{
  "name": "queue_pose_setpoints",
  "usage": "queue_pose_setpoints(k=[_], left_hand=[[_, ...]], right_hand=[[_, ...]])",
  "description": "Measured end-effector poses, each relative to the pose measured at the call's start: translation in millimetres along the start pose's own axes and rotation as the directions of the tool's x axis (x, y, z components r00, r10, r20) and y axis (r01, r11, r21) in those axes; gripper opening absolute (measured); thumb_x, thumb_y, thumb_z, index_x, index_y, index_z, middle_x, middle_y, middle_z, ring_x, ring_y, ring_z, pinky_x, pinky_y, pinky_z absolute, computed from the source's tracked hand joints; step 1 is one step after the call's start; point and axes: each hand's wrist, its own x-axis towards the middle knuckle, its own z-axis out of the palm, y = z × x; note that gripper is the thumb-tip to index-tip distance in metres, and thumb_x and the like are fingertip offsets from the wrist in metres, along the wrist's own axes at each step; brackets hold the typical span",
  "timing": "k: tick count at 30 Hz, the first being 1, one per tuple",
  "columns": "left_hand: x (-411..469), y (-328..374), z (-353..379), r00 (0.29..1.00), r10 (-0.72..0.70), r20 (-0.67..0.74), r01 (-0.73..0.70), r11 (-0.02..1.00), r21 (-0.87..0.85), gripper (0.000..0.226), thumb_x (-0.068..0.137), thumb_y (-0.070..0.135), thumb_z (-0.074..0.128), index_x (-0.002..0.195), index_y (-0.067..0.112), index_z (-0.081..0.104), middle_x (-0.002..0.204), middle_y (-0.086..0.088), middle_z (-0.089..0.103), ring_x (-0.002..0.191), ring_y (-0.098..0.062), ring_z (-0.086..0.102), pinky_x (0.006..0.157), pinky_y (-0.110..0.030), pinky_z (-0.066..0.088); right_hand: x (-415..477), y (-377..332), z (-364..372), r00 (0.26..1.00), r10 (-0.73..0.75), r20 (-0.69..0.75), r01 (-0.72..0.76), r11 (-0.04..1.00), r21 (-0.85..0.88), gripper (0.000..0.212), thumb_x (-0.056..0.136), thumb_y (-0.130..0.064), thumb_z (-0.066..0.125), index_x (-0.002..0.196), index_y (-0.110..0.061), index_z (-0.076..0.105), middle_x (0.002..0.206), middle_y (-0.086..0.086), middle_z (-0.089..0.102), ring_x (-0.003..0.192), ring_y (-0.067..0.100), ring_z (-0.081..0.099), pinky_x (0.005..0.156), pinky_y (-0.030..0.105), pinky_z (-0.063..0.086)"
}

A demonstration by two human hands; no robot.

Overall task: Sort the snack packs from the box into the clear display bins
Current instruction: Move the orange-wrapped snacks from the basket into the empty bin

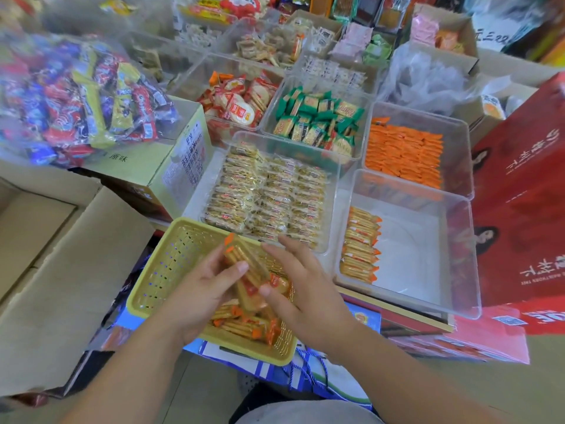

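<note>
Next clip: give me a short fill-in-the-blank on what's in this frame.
The left hand and right hand hold a stack of cracker packs above the ____ basket.
In the nearest clear bin, a row of packs lines its ____ wall.
The bin behind it is filled with ____ packets.
Missing: yellow; left; orange.

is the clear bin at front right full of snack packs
No, the bin holds just one row of packs along its left wall; the rest is bare.
</note>
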Motion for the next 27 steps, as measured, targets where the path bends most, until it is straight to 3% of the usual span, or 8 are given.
queue_pose_setpoints(k=[3, 5, 8, 12, 15, 17, 20, 27], left_hand=[[4, -11, 36, 1.0, -0.021, -0.015, 0.018, 0.98, -0.198, 0.029, 0.086, 0.026, 0.072, 0.112, 0.016, 0.073, 0.105, -0.013, 0.073, 0.091, -0.024, 0.071, 0.069, -0.037, 0.059], [11, -21, 60, 0.998, -0.022, -0.054, 0.007, 0.962, -0.274, 0.021, 0.086, 0.021, 0.068, 0.105, 0.016, 0.077, 0.103, -0.014, 0.074, 0.089, -0.024, 0.071, 0.07, -0.039, 0.06], [23, -30, 96, 0.988, -0.058, -0.14, -0.001, 0.921, -0.389, 0.027, 0.087, 0.032, 0.073, 0.106, 0.012, 0.074, 0.106, -0.016, 0.072, 0.09, -0.025, 0.072, 0.073, -0.044, 0.061], [42, -40, 146, 0.941, -0.086, -0.326, -0.046, 0.925, -0.378, 0.008, 0.089, 0.024, 0.07, 0.091, 0.021, 0.077, 0.089, -0.011, 0.074, 0.075, -0.02, 0.072, 0.059, -0.036, 0.059], [60, -48, 182, 0.884, -0.124, -0.451, -0.041, 0.94, -0.34, 0.018, 0.098, 0.009, 0.061, 0.111, 0.018, 0.068, 0.08, -0.009, 0.073, 0.065, -0.019, 0.07, 0.05, -0.035, 0.056], [71, -50, 202, 0.859, -0.131, -0.496, -0.047, 0.943, -0.331, 0.023, 0.1, 0.007, 0.058, 0.115, 0.022, 0.065, 0.077, -0.008, 0.073, 0.062, -0.02, 0.07, 0.054, -0.038, 0.059], [85, -52, 227, 0.858, -0.122, -0.5, -0.032, 0.957, -0.287, 0.033, 0.1, 0.007, 0.059, 0.116, 0.035, 0.066, 0.083, -0.012, 0.076, 0.07, -0.025, 0.074, 0.062, -0.047, 0.063], [126, -49, 265, 0.865, -0.19, -0.464, 0.122, 0.978, -0.172, 0.014, 0.097, 0.013, 0.066, 0.111, 0.016, 0.068, 0.074, -0.003, 0.074, 0.068, -0.017, 0.072, 0.058, -0.038, 0.06]], right_hand=[[-1, 7, -18, 0.995, -0.081, 0.055, 0.078, 0.995, 0.058, 0.055, 0.098, -0.04, 0.059, 0.15, -0.037, 0.042, 0.152, -0.01, 0.04, 0.138, 0.007, 0.039, 0.111, 0.026, 0.039], [-5, 21, -28, 0.995, -0.093, 0.031, 0.09, 0.993, 0.07, 0.051, 0.098, -0.028, 0.061, 0.148, -0.03, 0.049, 0.142, -0.007, 0.05, 0.128, 0.008, 0.049, 0.106, 0.027, 0.043], [-15, 50, -45, 0.996, -0.094, 0.005, 0.093, 0.99, 0.105, 0.046, 0.098, -0.022, 0.061, 0.144, -0.025, 0.055, 0.132, -0.004, 0.054, 0.118, 0.012, 0.054, 0.099, 0.031, 0.047], [-27, 94, -72, 0.997, -0.08, 0.022, 0.079, 0.996, 0.043, 0.046, 0.097, -0.034, 0.061, 0.142, -0.03, 0.055, 0.124, -0.007, 0.052, 0.106, 0.013, 0.055, 0.09, 0.035, 0.051], [-34, 122, -93, 0.989, -0.131, 0.075, 0.132, 0.991, -0.003, 0.063, 0.087, -0.048, 0.07, 0.144, -0.032, 0.049, 0.129, -0.004, 0.05, 0.113, 0.017, 0.055, 0.091, 0.036, 0.052], [-38, 140, -105, 0.982, -0.145, 0.12, 0.153, 0.986, -0.067, 0.082, 0.076, -0.051, 0.079, 0.146, -0.036, 0.038, 0.137, -0.002, 0.045, 0.117, 0.021, 0.055, 0.091, 0.036, 0.054], [-43, 165, -121, 0.985, -0.155, 0.076, 0.166, 0.972, -0.165, 0.084, 0.073, -0.041, 0.084, 0.145, -0.032, 0.041, 0.145, 0.004, 0.044, 0.118, 0.027, 0.059, 0.086, 0.036, 0.056], [-35, 209, -153, 0.972, -0.22, -0.084, 0.184, 0.932, -0.311, 0.067, 0.07, -0.042, 0.086, 0.131, -0.022, 0.065, 0.124, -0.003, 0.067, 0.093, 0.021, 0.07, 0.061, 0.031, 0.06]])
